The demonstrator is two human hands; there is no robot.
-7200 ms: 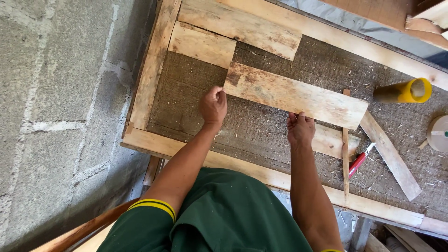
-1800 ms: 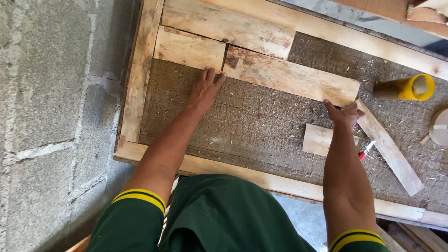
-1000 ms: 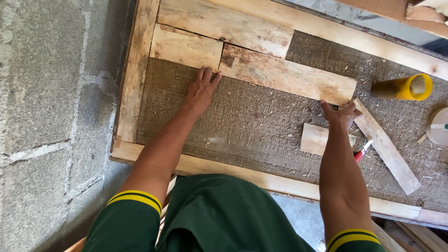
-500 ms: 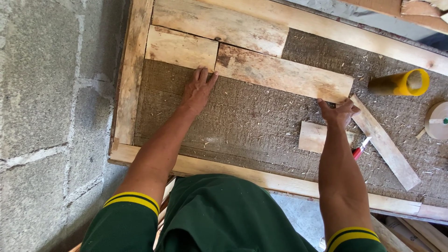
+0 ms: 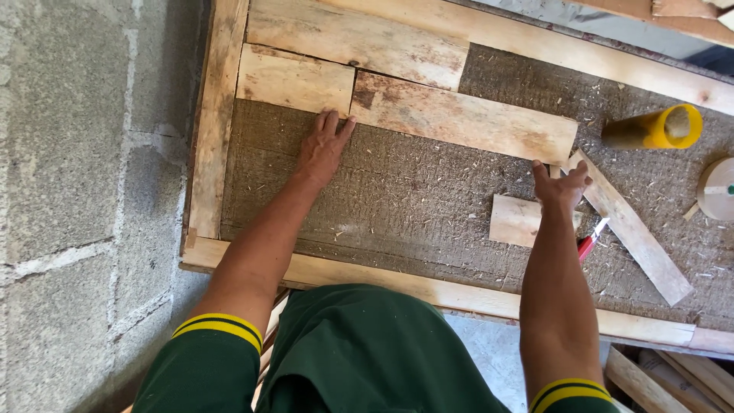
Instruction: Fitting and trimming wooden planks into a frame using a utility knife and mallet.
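Compared with the oldest frame, where both hands carried the long reddish board in the air over the bed, that board (image 5: 462,122) now lies flat inside the wooden frame (image 5: 216,130), and across the last two seconds it hardly shifts at all.

Taking that board as the landmark: to its left, a short pale board (image 5: 294,78) sits butted end to end with it, and above the two a wider plank (image 5: 359,38) fills the top row. By my judgement two rows of the infill are laid, and the rough brown backing panel (image 5: 413,206) below the board lies bare, so most of the frame has yet to be covered.

At the board's lower left corner, the left hand (image 5: 321,149) lies palm down on the backing, arm stretched straight out, fingers extended and close together, their tips touching the seam where the two boards meet. At the board's lower right corner, the right hand (image 5: 560,187) reaches up with fingers spread apart, index tip against the board's end; neither hand clamps anything.

Below the board's right end lies a small offcut block (image 5: 516,220), with a red-handled tool (image 5: 591,239) just beside it. Right of the board a loose narrow slat (image 5: 631,229) lies slantwise, then a yellow tube (image 5: 654,128), then a tape roll (image 5: 719,190) at the picture's edge.
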